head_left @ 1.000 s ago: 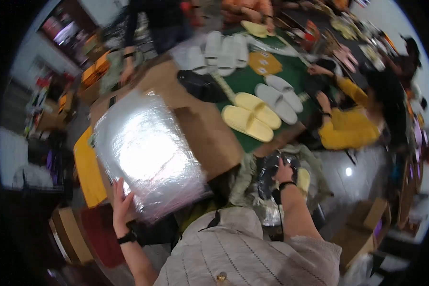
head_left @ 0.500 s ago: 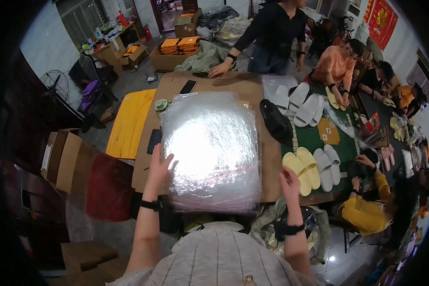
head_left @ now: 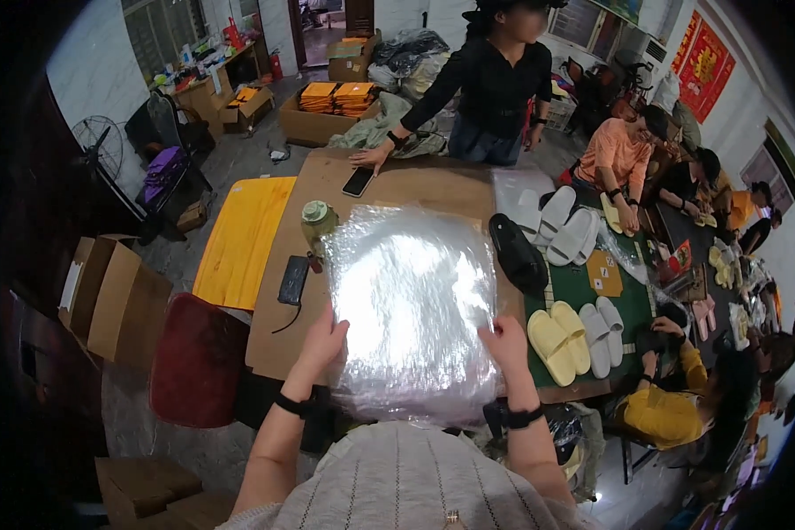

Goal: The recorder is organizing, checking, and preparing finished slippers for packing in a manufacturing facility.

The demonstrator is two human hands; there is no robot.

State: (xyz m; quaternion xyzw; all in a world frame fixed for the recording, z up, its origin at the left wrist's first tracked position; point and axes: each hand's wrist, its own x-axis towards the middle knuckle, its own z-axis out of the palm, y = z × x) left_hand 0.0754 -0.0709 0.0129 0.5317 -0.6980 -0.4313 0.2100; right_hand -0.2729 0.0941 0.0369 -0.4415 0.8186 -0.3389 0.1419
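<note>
A thick stack of clear, shiny plastic bags (head_left: 411, 309) lies in front of me, its near edge reaching past the table's front edge. At its left side my left hand (head_left: 325, 344) grips the edge, thumb on top and the other fingers mostly hidden. My right hand (head_left: 506, 344) is closed on the opposite side edge, fingers bent. Glare hides much of the top bag. Left of the stack are a dark phone-like device (head_left: 293, 279) with a cord and a greenish jar with a lid (head_left: 318, 225).
On the brown tabletop (head_left: 269, 340), another phone (head_left: 358, 182) lies near a standing person's hand (head_left: 371, 159). A black slipper (head_left: 514, 253), white slippers (head_left: 558, 225), yellow slippers (head_left: 559, 343) and grey slippers (head_left: 601, 336) sit to the right. A yellow board (head_left: 243, 238) adjoins the left side.
Both hands have closed in on the stack's side edges; they were open beside it before. The stack has shifted toward me. The standing person's hand has moved left, beside the far phone.
</note>
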